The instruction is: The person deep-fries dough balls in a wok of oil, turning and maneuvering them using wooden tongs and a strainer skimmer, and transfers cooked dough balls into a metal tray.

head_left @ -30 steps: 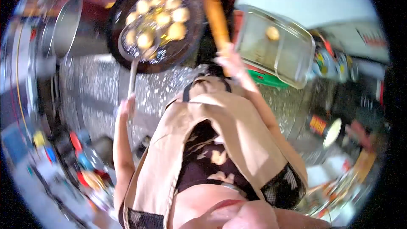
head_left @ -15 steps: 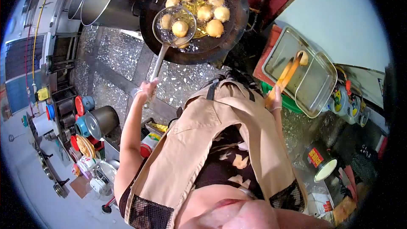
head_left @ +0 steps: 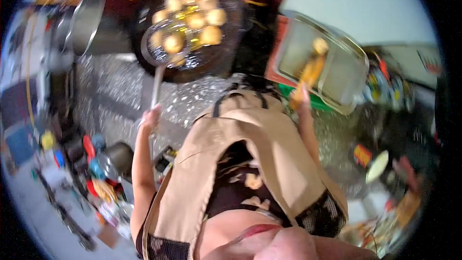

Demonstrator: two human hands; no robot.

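My left hand (head_left: 151, 116) is closed around the handle of a wire skimmer (head_left: 158, 79). Its round head reaches over the near-left part of a dark wok (head_left: 228, 53), around a browned dough ball (head_left: 173, 44). Several more golden dough balls (head_left: 195, 20) float in the bubbling oil. On the right, my right hand (head_left: 302, 97) grips wooden tongs (head_left: 312, 72), pointing over a metal tray (head_left: 288, 48). One dough ball (head_left: 320, 45) is at the tongs' tips; blur hides whether they pinch it.
A tall metal pot (head_left: 86, 26) stands left of the wok. A green basin (head_left: 320, 102) shows under the tray. Bottles (head_left: 390, 86) stand right of it. Pots (head_left: 115, 159) and kitchenware crowd the lower left. A can (head_left: 362, 155) sits at the lower right.
The whole view has shifted and blurred, with the wok and tray now further left. The skimmer stays over the wok. Both hands keep their holds.
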